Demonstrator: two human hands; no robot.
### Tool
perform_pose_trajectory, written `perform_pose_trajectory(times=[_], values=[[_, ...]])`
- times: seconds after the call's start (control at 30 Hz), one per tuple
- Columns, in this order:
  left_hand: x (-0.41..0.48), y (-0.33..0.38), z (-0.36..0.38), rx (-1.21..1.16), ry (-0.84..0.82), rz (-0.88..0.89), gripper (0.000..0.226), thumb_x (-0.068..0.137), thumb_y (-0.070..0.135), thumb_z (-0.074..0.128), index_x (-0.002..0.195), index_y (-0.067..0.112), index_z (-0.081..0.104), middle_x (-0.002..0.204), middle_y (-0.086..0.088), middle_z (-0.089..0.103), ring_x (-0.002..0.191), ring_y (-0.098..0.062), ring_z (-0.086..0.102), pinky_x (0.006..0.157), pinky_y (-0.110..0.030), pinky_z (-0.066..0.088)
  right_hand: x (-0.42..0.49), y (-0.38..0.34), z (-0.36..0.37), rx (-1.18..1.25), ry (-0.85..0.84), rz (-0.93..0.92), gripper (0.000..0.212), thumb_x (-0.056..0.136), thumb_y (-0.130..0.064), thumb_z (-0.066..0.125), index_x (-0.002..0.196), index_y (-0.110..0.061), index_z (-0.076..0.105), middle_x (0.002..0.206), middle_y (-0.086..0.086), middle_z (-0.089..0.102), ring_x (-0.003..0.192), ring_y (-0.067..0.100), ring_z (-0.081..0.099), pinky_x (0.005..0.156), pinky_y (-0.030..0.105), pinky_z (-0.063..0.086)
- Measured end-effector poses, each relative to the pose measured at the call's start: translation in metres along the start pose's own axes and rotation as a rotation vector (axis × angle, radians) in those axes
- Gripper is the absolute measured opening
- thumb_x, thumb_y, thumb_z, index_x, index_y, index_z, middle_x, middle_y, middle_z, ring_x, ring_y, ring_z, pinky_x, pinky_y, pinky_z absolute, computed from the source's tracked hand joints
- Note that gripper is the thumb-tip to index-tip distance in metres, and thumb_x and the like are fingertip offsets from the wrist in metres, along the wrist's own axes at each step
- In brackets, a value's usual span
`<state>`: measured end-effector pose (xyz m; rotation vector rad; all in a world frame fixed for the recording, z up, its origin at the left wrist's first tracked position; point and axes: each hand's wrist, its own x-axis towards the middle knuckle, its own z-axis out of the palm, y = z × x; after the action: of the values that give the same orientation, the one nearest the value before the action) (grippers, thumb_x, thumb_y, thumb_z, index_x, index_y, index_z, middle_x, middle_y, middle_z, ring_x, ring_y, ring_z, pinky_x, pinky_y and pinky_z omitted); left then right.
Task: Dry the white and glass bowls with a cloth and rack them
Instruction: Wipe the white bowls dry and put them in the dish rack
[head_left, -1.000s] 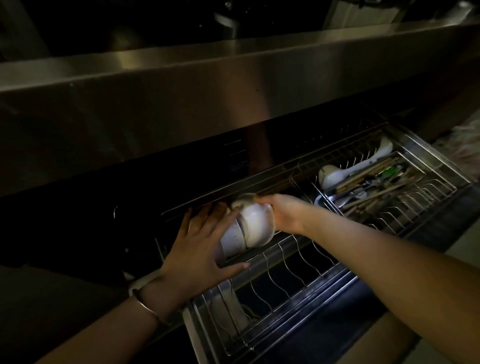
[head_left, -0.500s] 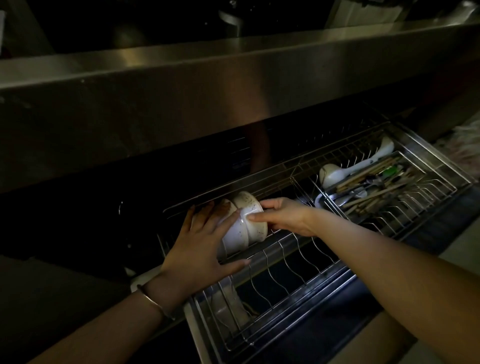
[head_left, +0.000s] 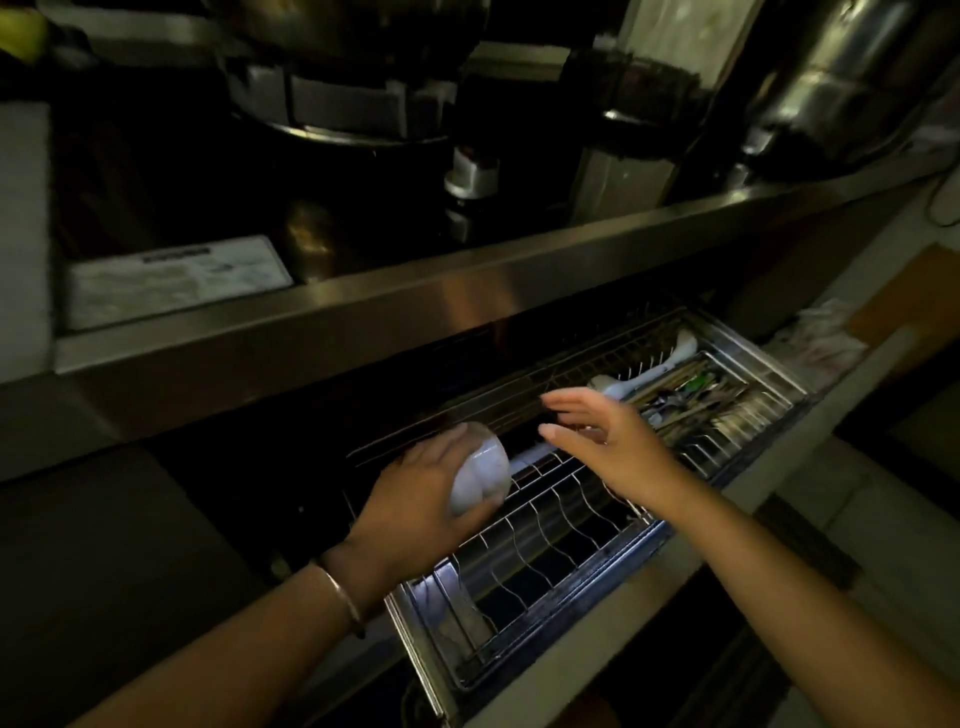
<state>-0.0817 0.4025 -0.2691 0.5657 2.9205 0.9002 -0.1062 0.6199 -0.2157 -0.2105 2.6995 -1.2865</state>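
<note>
Above a pull-out steel wire rack (head_left: 550, 525), the left hand (head_left: 415, 499) gripped a round white ceramic bowl (head_left: 480, 475), seemingly steadying it on edge; beside its fingers the right hand (head_left: 608, 441) hovered, fingers spread, empty.

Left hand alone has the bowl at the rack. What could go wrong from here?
Only the left hand holds the white bowl against the rack wires; it may slip or roll when released. The right hand hovers open beside the utensils and might knock them. Dim light makes the bowl's seating hard to judge.
</note>
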Motion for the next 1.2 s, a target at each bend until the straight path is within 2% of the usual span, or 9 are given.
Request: perform_pose_trajectory(times=[0.07, 0.17, 0.4, 0.5, 0.6, 0.73, 0.87, 1.03, 1.2], values=[[-0.010, 0.020, -0.029, -0.015, 0.056, 0.093, 0.061, 0.087, 0.063, 0.046, 0.142, 0.037, 0.036, 0.152, 0.014, 0.032, 0.136, -0.008, 0.034, 0.111, -0.030, 0.032, -0.031, -0.034, -0.007, 0.065, 0.132, -0.088, 0.032, 0.088, -0.030, 0.063, 0.118, -0.038, 0.054, 0.126, -0.015, 0.056, 0.119, -0.004, 0.049, 0.098, 0.014, 0.040], [-0.036, 0.042, -0.088, -0.042, 0.160, 0.210, 0.061, 0.082, 0.066, 0.031, 0.135, 0.038, 0.045, 0.141, 0.020, 0.043, 0.126, -0.002, 0.041, 0.102, -0.028, 0.041, -0.065, -0.090, -0.009, 0.104, 0.254, -0.199, 0.038, 0.081, -0.046, 0.058, 0.118, -0.046, 0.052, 0.128, -0.025, 0.051, 0.121, -0.013, 0.043, 0.097, 0.006, 0.036], [-0.120, 0.030, -0.234, 0.011, 0.408, 0.334, 0.041, 0.089, 0.046, 0.047, 0.127, 0.031, 0.054, 0.125, 0.020, 0.054, 0.118, 0.004, 0.048, 0.098, -0.009, 0.034, -0.083, -0.221, 0.034, 0.072, 0.241, -0.531, 0.052, 0.084, -0.045, 0.059, 0.134, -0.036, 0.046, 0.147, -0.025, 0.031, 0.134, -0.012, 0.026, 0.104, 0.003, 0.023], [-0.151, 0.002, -0.286, 0.100, 0.506, 0.247, 0.043, 0.089, 0.045, 0.047, 0.127, 0.026, 0.055, 0.124, 0.012, 0.058, 0.116, -0.003, 0.050, 0.097, -0.008, 0.031, -0.072, -0.267, 0.067, 0.053, 0.152, -0.600, 0.057, 0.083, -0.056, 0.057, 0.136, -0.041, 0.042, 0.149, -0.029, 0.024, 0.137, -0.012, 0.021, 0.109, 0.013, 0.025], [-0.184, -0.035, -0.323, 0.173, 0.564, 0.061, 0.050, 0.088, 0.052, 0.046, 0.133, 0.030, 0.049, 0.127, 0.009, 0.055, 0.116, -0.010, 0.049, 0.091, -0.020, 0.037, -0.061, -0.304, 0.102, -0.016, 0.067, -0.620, 0.065, 0.078, -0.067, 0.051, 0.138, -0.049, 0.034, 0.150, -0.034, 0.015, 0.138, -0.012, 0.015, 0.112, 0.025, 0.022], [-0.215, -0.080, -0.350, 0.245, 0.531, -0.283, 0.050, 0.092, 0.050, 0.049, 0.136, 0.026, 0.045, 0.132, 0.004, 0.052, 0.123, -0.017, 0.045, 0.097, -0.028, 0.036, -0.048, -0.341, 0.142, -0.126, -0.082, -0.577, 0.067, 0.082, -0.060, 0.052, 0.142, -0.048, 0.027, 0.152, -0.031, 0.009, 0.139, -0.009, 0.009, 0.113, 0.024, 0.019], [-0.229, -0.101, -0.362, 0.286, 0.387, -0.428, 0.041, 0.088, 0.054, 0.054, 0.118, 0.027, 0.057, 0.114, 0.003, 0.059, 0.111, -0.016, 0.048, 0.092, -0.026, 0.040, -0.027, -0.360, 0.170, -0.191, -0.124, -0.593, 0.053, 0.089, -0.046, 0.058, 0.138, -0.037, 0.040, 0.151, -0.019, 0.024, 0.139, -0.001, 0.022, 0.110, 0.020, 0.022], [-0.236, -0.102, -0.366, 0.302, 0.242, -0.328, 0.031, 0.089, 0.048, 0.058, 0.116, 0.035, 0.059, 0.117, 0.007, 0.056, 0.113, -0.013, 0.047, 0.094, -0.025, 0.041, -0.020, -0.371, 0.180, -0.350, -0.154, -0.714, 0.023, 0.081, -0.031, 0.073, 0.104, -0.027, 0.069, 0.123, -0.013, 0.056, 0.111, 0.002, 0.054, 0.095, 0.023, 0.042], [-0.239, -0.105, -0.368, 0.361, 0.229, -0.267, 0.033, 0.088, 0.046, 0.061, 0.120, 0.039, 0.059, 0.125, 0.012, 0.054, 0.116, -0.009, 0.047, 0.095, -0.022, 0.040, -0.018, -0.369, 0.182, -0.435, -0.079, -0.785, 0.013, 0.081, -0.034, 0.072, 0.092, -0.028, 0.074, 0.101, -0.015, 0.065, 0.100, 0.002, 0.057, 0.088, 0.024, 0.045]])
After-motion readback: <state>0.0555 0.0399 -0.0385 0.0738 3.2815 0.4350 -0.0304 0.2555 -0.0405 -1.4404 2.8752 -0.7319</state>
